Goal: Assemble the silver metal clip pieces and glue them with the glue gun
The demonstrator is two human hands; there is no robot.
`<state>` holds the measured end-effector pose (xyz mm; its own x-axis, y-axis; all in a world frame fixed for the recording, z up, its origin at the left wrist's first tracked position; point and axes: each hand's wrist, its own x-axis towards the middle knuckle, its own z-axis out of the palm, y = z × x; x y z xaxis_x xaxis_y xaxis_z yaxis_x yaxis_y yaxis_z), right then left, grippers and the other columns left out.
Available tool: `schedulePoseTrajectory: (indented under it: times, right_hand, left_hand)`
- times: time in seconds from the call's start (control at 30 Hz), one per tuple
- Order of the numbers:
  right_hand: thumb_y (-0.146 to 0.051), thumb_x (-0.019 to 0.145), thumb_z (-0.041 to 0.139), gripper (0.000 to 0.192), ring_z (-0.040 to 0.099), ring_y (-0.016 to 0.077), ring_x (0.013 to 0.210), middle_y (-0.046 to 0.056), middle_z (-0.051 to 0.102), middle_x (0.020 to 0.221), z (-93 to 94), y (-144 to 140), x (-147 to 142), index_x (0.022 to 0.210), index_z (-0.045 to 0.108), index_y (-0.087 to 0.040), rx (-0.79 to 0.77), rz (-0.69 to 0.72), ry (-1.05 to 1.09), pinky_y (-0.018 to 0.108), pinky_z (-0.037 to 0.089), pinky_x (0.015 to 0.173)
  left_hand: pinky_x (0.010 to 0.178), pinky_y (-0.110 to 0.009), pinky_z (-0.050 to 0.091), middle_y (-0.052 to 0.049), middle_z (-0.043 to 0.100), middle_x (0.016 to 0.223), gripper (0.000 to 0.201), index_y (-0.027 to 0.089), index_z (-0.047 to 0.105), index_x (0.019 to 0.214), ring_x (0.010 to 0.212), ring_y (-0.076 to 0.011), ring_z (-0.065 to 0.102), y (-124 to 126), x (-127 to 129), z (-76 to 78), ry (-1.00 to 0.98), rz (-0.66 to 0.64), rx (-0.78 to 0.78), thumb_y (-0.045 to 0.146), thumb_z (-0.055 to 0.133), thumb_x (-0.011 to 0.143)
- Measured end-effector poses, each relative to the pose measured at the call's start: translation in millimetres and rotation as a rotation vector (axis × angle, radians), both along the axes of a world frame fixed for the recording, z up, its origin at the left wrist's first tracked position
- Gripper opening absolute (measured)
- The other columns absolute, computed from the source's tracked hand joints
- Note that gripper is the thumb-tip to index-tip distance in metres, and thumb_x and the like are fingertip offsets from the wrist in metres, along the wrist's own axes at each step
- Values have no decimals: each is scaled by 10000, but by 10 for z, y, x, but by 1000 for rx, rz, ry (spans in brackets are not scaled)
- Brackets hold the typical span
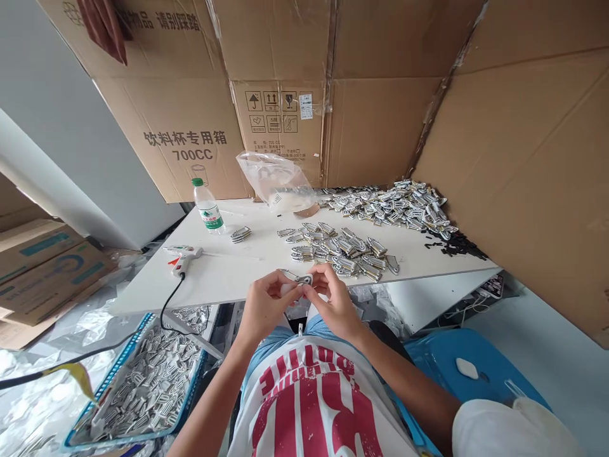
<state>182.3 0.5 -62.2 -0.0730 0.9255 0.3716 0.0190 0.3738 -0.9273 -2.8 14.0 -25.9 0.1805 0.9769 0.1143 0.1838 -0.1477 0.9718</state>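
Note:
In front of my lap, at the near edge of the table, both hands hold one small flat white-and-grey piece with a rounded loop end [304,279]. My left hand [269,298] pinches its left part between thumb and fingers. At the loop end, the thumb and fingers of my right hand [335,301] close on it. My fingertips partly cover the piece, and its exact kind is not clear. Just beyond my hands lies a loose heap of similar pieces [337,247]. A short stack of them [240,234] sits farther left.
On the white table [228,279] are a white glue gun [183,259] with a black cord, a water bottle [209,209], a plastic bag [276,181], a larger pile [394,206] and small black parts [454,244]. Cardboard walls [380,127] enclose the back. A blue basket [185,406] stands lower left.

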Motion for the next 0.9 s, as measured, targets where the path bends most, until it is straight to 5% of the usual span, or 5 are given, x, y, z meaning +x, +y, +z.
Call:
schedulePoseTrajectory:
  times: [0.3, 0.9]
  right_hand:
    - [-374, 985, 713, 223, 735, 208, 818, 10, 747, 918, -18, 56, -22, 1152, 597, -283, 8, -75, -24, 360, 619, 770]
    - [-400, 976, 730, 224, 748, 223, 820, 12, 741, 907, -47, 98, 21, 1119, 596, -291, 8, -87, 13, 381, 658, 790]
  left_hand:
    - [647, -276, 512, -6, 685, 669, 439, 181, 691, 781, 667, -171, 644, 17, 11, -26, 100, 3, 19, 565, 894, 841]
    - [656, -330, 608, -56, 779, 712, 362, 185, 819, 829, 670, -243, 750, 32, -58, 0, 90, -7, 38, 538, 902, 814]
